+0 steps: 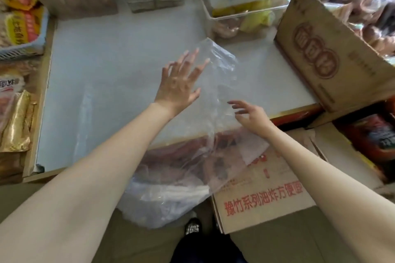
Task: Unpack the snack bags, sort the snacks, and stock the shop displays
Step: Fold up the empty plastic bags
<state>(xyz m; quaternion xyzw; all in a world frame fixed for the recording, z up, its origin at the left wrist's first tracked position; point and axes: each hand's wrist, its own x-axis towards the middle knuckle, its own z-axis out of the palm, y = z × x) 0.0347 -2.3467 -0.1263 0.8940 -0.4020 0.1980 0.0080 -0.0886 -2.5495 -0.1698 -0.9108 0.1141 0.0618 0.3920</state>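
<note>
A large clear plastic bag (222,83) lies over the front edge of the pale counter (102,74) and hangs down toward the floor. My left hand (179,83) is spread flat with straight fingers at the bag's left side, touching its film. My right hand (252,115) hovers at the bag's right side with fingers loosely bent, holding nothing that I can see. The hanging lower part of the bag (171,194) looks crumpled, with reddish shapes showing through it.
A tilted cardboard box (324,64) of wrapped pastries stands at the right. Clear bins with yellow snacks (241,13) sit behind. A blue basket of packets (23,34) and gold packets (17,124) line the left. A printed carton (263,194) stands below the counter.
</note>
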